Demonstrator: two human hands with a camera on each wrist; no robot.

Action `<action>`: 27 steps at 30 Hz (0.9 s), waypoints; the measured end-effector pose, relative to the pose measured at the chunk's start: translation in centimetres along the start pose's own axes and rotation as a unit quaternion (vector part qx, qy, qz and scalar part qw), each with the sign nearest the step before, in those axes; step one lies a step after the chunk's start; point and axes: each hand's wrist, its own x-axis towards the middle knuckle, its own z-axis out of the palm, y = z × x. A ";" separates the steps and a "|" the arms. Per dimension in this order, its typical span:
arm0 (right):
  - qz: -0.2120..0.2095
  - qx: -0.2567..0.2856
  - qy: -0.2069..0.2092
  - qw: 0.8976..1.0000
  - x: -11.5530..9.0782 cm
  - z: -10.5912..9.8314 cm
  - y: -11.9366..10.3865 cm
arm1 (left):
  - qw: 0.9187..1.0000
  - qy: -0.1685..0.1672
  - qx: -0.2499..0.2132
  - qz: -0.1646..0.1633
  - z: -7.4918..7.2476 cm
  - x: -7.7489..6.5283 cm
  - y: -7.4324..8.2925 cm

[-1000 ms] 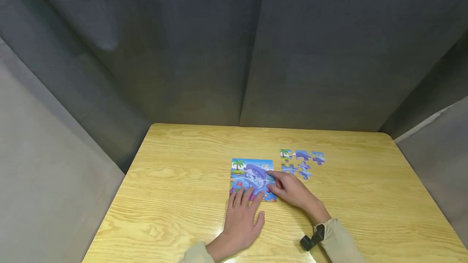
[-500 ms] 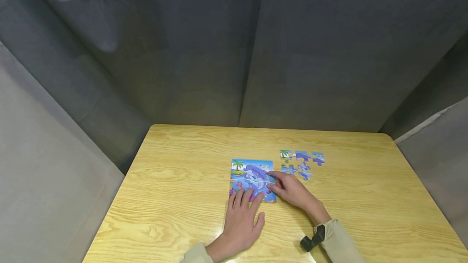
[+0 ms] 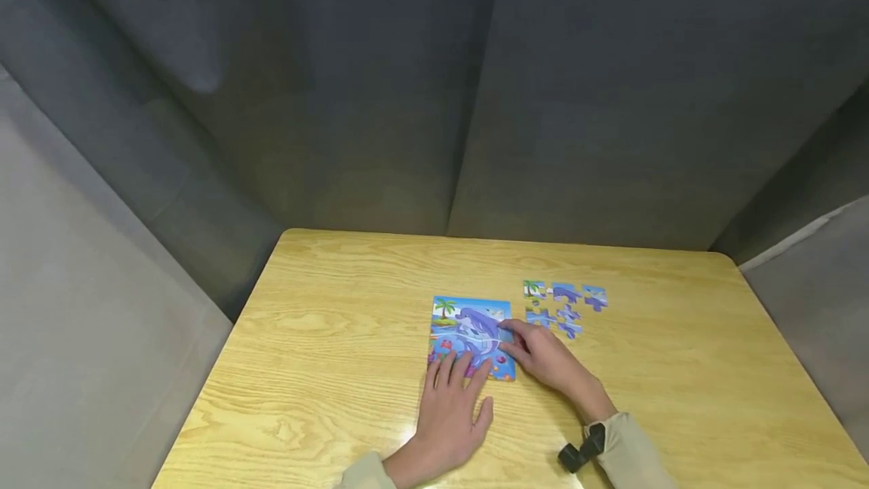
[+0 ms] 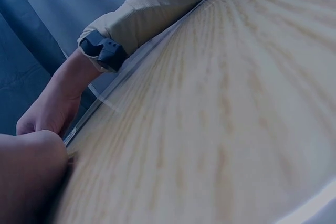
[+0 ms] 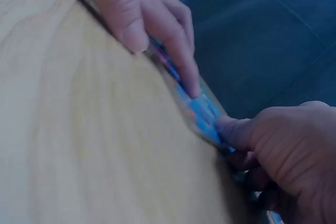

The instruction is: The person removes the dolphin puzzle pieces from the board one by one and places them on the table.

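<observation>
A square dolphin puzzle [image 3: 468, 317] with a palm tree, blue water and sea creatures lies flat on the wooden table. My left hand [image 3: 449, 417] rests at its near edge, fingers spread and fingertips on the picture's lower part. At the right edge my right hand [image 3: 546, 353] pinches a puzzle piece against the picture between thumb and index finger, its other fingers curled beneath. Most of that piece is hidden by the fingers. In the right wrist view, the right thumb [image 5: 239, 132] lies on the puzzle's blue edge [image 5: 202, 114], close to the left fingers.
Several loose puzzle pieces [image 3: 565, 293] lie right of the puzzle, beyond the right hand. A black wrist camera [image 3: 582, 450] sits on the right cuff. Dark grey curtains [image 3: 380, 96] hang behind the wooden table [image 3: 326, 368].
The whole head view has shifted slightly. Both hands keep their places on the puzzle, with the right thumb and index finger barely moving at its right edge.
</observation>
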 end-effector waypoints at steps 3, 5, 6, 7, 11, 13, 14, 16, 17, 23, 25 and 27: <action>0.006 0.011 -0.015 1.000 0.2 -0.4 -0.2 | 1.000 0.003 0.006 0.005 -0.1 0.0 0.1; 0.014 0.013 -0.028 0.999 0.3 -0.7 -0.4 | 1.000 0.007 0.014 0.008 0.0 0.0 0.2; 0.017 0.016 -0.035 0.999 0.4 -0.9 -0.5 | 1.000 0.010 0.017 0.009 0.1 0.0 0.2; 0.019 0.018 -0.041 0.999 0.4 -1.0 -0.6 | 1.000 0.012 0.019 0.009 0.1 0.0 0.2; 0.021 0.025 -0.053 0.998 0.4 -1.3 -0.8 | 1.000 0.016 0.018 0.011 0.4 0.0 0.2; 0.018 0.033 -0.050 0.998 0.4 -1.2 -0.9 | 1.000 0.016 0.017 0.010 0.4 0.0 0.2; 0.016 0.036 -0.045 0.998 0.3 -1.2 -1.0 | 1.000 0.016 0.018 0.011 0.4 0.0 0.1; 0.014 0.044 -0.035 0.998 0.2 -1.0 -1.0 | 1.000 0.015 0.018 0.010 0.3 -0.1 0.1; 0.013 0.046 -0.030 0.998 0.2 -1.0 -1.0 | 1.000 0.016 0.019 0.009 0.2 -0.1 0.1; 0.002 0.056 -0.003 0.998 0.4 -0.6 -1.2 | 0.999 0.021 0.024 0.006 0.0 -0.1 0.1; 0.003 0.060 0.001 0.998 0.4 -0.6 -1.3 | 0.999 0.023 0.026 0.005 0.1 -0.1 0.0; 0.005 0.059 0.003 0.998 0.5 -0.6 -1.3 | 0.999 0.024 0.029 0.005 0.1 -0.1 0.0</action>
